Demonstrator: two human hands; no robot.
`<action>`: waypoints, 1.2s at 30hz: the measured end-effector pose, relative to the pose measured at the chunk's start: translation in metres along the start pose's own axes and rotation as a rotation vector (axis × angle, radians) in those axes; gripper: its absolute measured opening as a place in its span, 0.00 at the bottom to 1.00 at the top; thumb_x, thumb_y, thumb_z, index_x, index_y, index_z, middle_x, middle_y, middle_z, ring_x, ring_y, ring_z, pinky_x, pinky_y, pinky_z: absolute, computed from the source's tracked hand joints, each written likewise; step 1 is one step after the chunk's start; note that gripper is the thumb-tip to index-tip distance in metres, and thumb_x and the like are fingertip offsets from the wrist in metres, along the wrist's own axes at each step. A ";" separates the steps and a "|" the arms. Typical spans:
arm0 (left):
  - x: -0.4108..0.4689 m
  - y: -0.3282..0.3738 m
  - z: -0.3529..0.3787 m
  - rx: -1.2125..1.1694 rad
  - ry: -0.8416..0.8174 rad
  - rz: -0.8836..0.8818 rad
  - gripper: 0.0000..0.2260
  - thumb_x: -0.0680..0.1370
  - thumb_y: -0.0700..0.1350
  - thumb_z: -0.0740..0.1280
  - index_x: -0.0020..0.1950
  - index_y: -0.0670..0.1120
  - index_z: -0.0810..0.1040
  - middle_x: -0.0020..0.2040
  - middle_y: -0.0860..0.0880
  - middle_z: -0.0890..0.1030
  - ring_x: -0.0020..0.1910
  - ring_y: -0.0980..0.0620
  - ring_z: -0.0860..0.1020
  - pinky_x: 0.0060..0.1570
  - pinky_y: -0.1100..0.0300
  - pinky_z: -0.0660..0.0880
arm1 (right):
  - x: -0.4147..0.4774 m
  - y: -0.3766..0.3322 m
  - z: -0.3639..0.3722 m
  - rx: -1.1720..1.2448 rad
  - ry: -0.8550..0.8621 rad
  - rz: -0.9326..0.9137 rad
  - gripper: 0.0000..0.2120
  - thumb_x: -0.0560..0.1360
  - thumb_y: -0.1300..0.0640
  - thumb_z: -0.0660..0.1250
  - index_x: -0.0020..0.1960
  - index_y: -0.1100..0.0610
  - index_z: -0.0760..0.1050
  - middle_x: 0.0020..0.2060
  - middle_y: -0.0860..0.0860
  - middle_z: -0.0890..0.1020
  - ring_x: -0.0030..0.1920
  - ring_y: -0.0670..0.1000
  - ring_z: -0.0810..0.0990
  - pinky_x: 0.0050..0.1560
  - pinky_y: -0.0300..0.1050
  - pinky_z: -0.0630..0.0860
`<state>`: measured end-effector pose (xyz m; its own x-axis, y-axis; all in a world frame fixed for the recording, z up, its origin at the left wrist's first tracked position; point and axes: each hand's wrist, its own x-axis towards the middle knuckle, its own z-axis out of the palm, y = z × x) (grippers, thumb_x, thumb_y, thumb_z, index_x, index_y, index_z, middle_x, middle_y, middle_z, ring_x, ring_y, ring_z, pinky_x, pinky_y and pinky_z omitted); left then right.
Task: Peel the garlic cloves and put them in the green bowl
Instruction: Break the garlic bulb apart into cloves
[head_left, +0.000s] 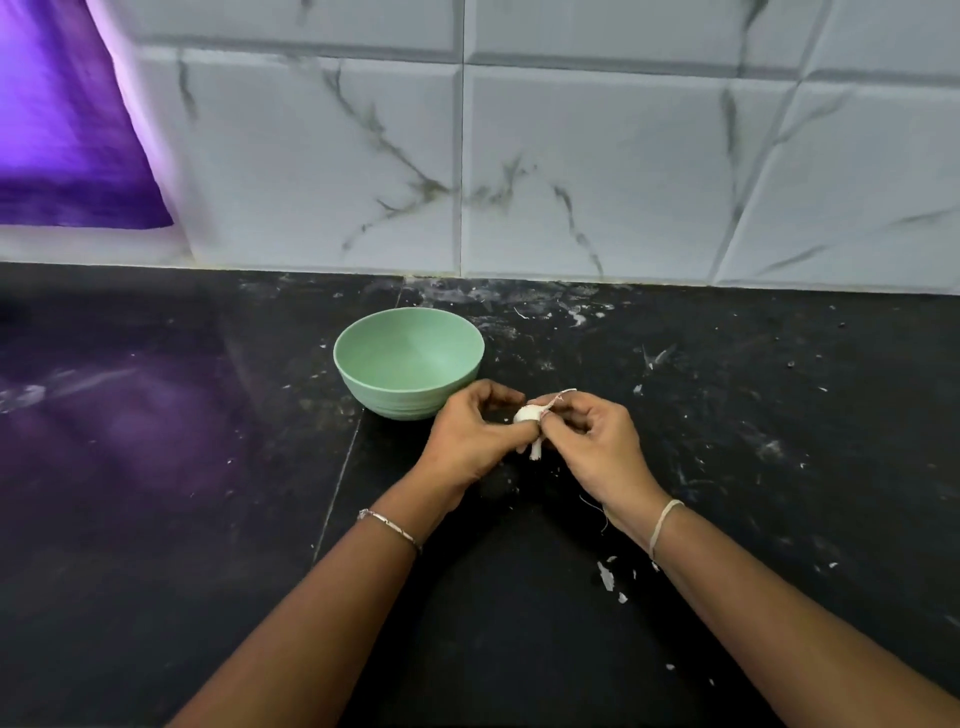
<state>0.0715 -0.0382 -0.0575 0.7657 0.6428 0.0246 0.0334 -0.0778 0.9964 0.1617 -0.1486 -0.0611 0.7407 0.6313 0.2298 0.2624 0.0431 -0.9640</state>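
A pale green bowl (410, 382) stands on the black counter, and nothing shows inside it. Just to its right, a little above the counter, both hands meet around a white garlic clove (525, 414). My left hand (467, 441) pinches the clove between thumb and fingertips. My right hand (597, 441) pinches a strip of papery skin (558, 397) that curls up from the clove. A second bit of skin hangs below the clove.
The black stone counter (519, 649) carries scattered white skin flakes (605, 577) near my right forearm and along the back edge. A marbled tile wall (571, 156) rises behind. A purple cloth (67, 130) hangs at the upper left.
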 end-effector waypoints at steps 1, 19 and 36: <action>0.002 0.000 0.000 0.037 -0.002 0.023 0.16 0.61 0.46 0.75 0.48 0.48 0.80 0.40 0.48 0.84 0.37 0.52 0.80 0.45 0.54 0.78 | 0.001 0.000 0.000 0.001 0.009 -0.002 0.08 0.74 0.67 0.67 0.44 0.58 0.82 0.39 0.52 0.86 0.41 0.48 0.85 0.42 0.36 0.77; -0.007 0.001 0.012 -0.275 0.085 0.007 0.10 0.75 0.38 0.72 0.53 0.35 0.81 0.36 0.44 0.83 0.30 0.56 0.81 0.33 0.65 0.78 | -0.001 0.002 -0.001 0.009 -0.073 -0.027 0.07 0.77 0.65 0.68 0.51 0.58 0.82 0.45 0.55 0.86 0.49 0.51 0.85 0.58 0.49 0.79; 0.001 -0.005 0.020 -0.055 0.280 0.041 0.06 0.73 0.43 0.72 0.35 0.47 0.84 0.30 0.47 0.82 0.31 0.52 0.77 0.37 0.58 0.75 | 0.004 0.000 0.009 -0.344 -0.014 -0.109 0.10 0.78 0.65 0.62 0.53 0.56 0.80 0.48 0.53 0.84 0.51 0.51 0.83 0.55 0.45 0.78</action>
<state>0.0853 -0.0525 -0.0641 0.5585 0.8258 0.0783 -0.0342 -0.0714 0.9969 0.1595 -0.1393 -0.0611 0.6887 0.6482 0.3249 0.5344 -0.1510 -0.8316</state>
